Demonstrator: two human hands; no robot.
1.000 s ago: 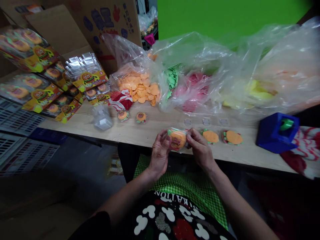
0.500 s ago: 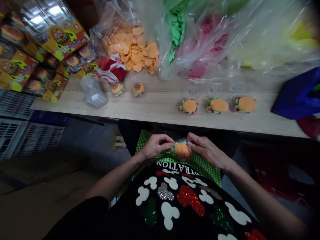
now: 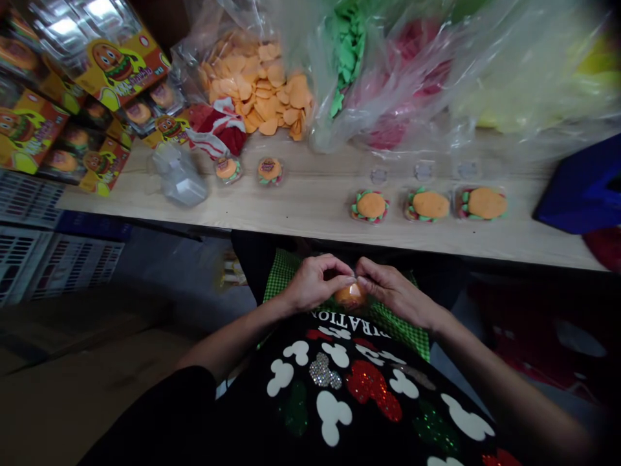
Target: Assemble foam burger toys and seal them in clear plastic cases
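Observation:
Both my hands meet over my lap, below the table's front edge. My left hand (image 3: 313,285) and my right hand (image 3: 392,292) pinch a small orange burger-shaped toy in a clear capsule (image 3: 350,296), fingers curled over its top so most of it is hidden. On the wooden table (image 3: 310,207) ahead stand three stacked burger toys in open clear trays (image 3: 371,205), (image 3: 430,204), (image 3: 482,203), with small clear lids behind them. Two closed capsules (image 3: 226,169), (image 3: 270,170) sit further left.
Clear plastic bags of orange (image 3: 262,84), green (image 3: 347,52), pink and yellow foam pieces line the back. Printed burger display boxes (image 3: 119,65) stack at the left. A crumpled clear blister (image 3: 179,181) lies by them. A blue box (image 3: 582,188) stands at right.
My hands drew the burger capsule from the table edge down to my lap and closed over it. The view tilted downward.

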